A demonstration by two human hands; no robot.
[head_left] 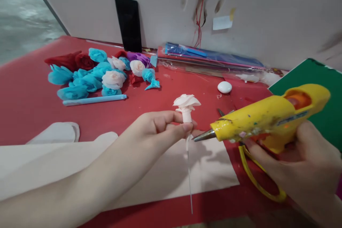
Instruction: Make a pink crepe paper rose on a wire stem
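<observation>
Between the thumb and fingers of my left hand (157, 128) is a pale pink paper flower (187, 103), pinched at its wrapped base. A thin wire stem (190, 181) hangs down from it. My right hand (296, 164) is wrapped round the handle of a yellow hot glue gun (256, 117). The gun's metal nozzle points left, close to the stem just below my left thumb. Under both hands lies a pale pink paper sheet (160, 185). Yellow-handled scissors (251, 171) rest below the gun, partly hidden by it and my right hand.
Several blue, pink, red and purple paper flowers (88, 78) are heaped at the back left, with a light blue pen (94, 100) before them. A black phone (128, 25) leans on the wall. Cut petal pieces (56, 133), wrapped paper (208, 58), a white oval object (224, 87) and a green board (301, 74) surround the work.
</observation>
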